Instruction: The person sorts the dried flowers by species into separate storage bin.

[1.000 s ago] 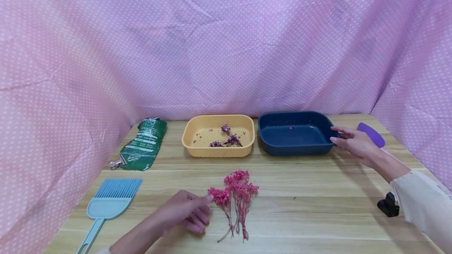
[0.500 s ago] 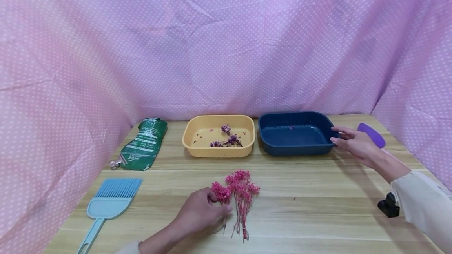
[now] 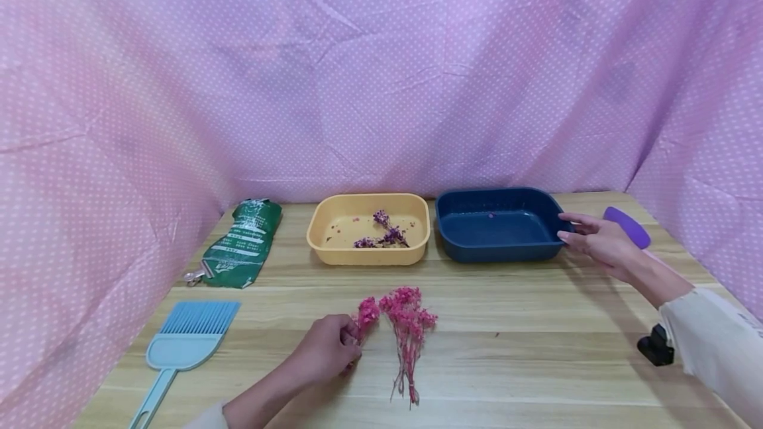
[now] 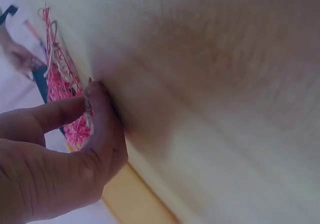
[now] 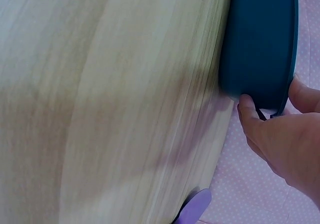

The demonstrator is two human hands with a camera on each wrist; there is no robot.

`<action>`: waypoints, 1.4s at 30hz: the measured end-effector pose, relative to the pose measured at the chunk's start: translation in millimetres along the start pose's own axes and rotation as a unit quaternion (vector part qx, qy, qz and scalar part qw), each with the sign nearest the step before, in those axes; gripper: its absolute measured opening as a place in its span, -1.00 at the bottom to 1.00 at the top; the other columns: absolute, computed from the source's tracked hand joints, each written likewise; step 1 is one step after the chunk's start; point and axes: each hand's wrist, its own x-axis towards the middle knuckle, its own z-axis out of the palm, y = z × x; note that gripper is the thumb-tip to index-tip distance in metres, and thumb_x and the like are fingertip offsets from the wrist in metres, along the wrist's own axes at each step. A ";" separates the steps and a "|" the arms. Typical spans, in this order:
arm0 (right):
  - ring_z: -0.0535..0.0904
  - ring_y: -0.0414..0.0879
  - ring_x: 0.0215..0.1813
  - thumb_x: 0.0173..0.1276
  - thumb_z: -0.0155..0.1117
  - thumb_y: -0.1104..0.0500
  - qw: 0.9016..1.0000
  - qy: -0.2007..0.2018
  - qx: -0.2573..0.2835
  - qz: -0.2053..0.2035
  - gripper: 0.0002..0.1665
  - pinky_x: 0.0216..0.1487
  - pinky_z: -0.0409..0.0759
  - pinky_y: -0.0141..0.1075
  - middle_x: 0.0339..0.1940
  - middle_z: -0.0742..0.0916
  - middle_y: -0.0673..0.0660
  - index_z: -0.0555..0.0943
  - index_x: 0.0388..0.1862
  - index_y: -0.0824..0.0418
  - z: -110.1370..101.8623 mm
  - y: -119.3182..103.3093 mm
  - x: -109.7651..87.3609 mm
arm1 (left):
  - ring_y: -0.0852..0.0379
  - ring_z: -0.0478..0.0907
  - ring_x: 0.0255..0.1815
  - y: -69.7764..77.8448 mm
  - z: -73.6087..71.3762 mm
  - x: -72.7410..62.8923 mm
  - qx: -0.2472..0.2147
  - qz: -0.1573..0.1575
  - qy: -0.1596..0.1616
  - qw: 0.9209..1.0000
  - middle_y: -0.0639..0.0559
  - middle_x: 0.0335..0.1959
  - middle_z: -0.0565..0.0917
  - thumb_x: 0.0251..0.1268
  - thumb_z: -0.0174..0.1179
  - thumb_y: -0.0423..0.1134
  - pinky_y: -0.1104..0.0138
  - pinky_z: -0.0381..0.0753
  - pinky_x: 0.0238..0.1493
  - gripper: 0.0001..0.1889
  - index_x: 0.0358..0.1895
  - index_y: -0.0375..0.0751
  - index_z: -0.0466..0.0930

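My left hand [image 3: 330,348] pinches a sprig of pink dried flowers [image 3: 367,312] just above the table. In the left wrist view, thumb and fingertips meet on its thin stem [image 4: 89,106]. A bunch of pink dried flowers [image 3: 408,330] lies beside it to the right. At the back right, my right hand [image 3: 602,247] holds the right end of a dark blue basin [image 3: 501,253], which stands on the table. The right wrist view has the thumb at the basin's rim and a fingertip on its outer wall.
A yellow basin [image 3: 369,257] with purple dried sprigs [image 3: 390,236] and loose petals stands left of the blue one. A green bag [image 3: 244,243] with a metal clip [image 3: 199,273] and a light blue brush [image 3: 185,343] lie at left. A purple-headed tool [image 3: 627,227] lies at far right.
My left hand reached right to the pink flowers, took hold of one sprig and drew it left, apart from the bunch. My right hand stays at the blue basin.
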 end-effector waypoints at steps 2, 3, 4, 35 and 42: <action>0.54 -0.44 -0.13 0.44 0.16 0.04 1.000 0.000 -0.005 -0.002 -0.11 -0.12 0.60 -0.43 0.38 0.21 0.46 -0.02 0.50 0.43 0.1 0.1 -0.3 | 0.20 0.48 -0.61 -1.6 -1.7 -0.3 -0.055 -0.023 -0.008 0.998 0.01 -0.58 0.48 0.15 0.23 -0.54 0.42 0.50 -0.64 -0.89 -0.34 -0.34 0.50; 0.54 -0.43 -0.14 0.44 0.16 0.04 1.000 0.001 -0.008 -0.002 -0.11 -0.16 0.59 -0.43 0.37 0.21 0.46 -0.01 0.50 0.43 0.1 0.2 -0.4 | 0.19 0.51 -0.59 -1.8 -2.5 -0.4 -0.081 -0.034 -0.009 0.996 0.00 -0.56 0.48 0.16 0.22 -0.55 0.39 0.56 -0.61 -0.89 -0.33 -0.36 0.50; 0.54 -0.44 -0.13 0.45 0.15 0.03 1.000 -0.001 -0.009 -0.003 -0.11 -0.15 0.59 -0.43 0.38 0.21 0.47 -0.02 0.50 0.44 0.0 0.1 -0.6 | 0.17 0.54 -0.56 -1.8 -3.3 -0.6 -0.109 -0.046 -0.013 0.993 -0.01 -0.54 0.49 0.17 0.21 -0.56 0.35 0.62 -0.56 -0.89 -0.30 -0.38 0.49; 0.54 -0.39 -0.13 0.43 0.19 0.07 1.000 -0.004 -0.003 -0.005 -0.12 -0.08 0.63 -0.38 0.32 0.29 0.37 0.01 0.48 0.45 -1.9 3.7 -0.3 | 0.08 0.63 -0.28 60.2 4.2 49.0 -0.236 -0.020 -0.021 0.971 -0.12 -0.19 0.60 0.20 0.29 -0.41 0.23 0.71 -0.19 -0.66 0.05 -0.41 0.57; 0.52 -0.41 -0.13 0.43 0.18 0.06 1.000 -0.007 -0.002 -0.006 -0.11 -0.08 0.62 -0.38 0.36 0.25 0.41 -0.01 0.49 0.45 -2.1 1.5 -0.6 | 0.03 0.65 -0.23 80.2 8.2 73.4 -0.250 -0.020 -0.016 0.968 -0.14 -0.17 0.62 0.23 0.25 -0.44 0.25 0.71 -0.19 -0.69 0.05 -0.41 0.57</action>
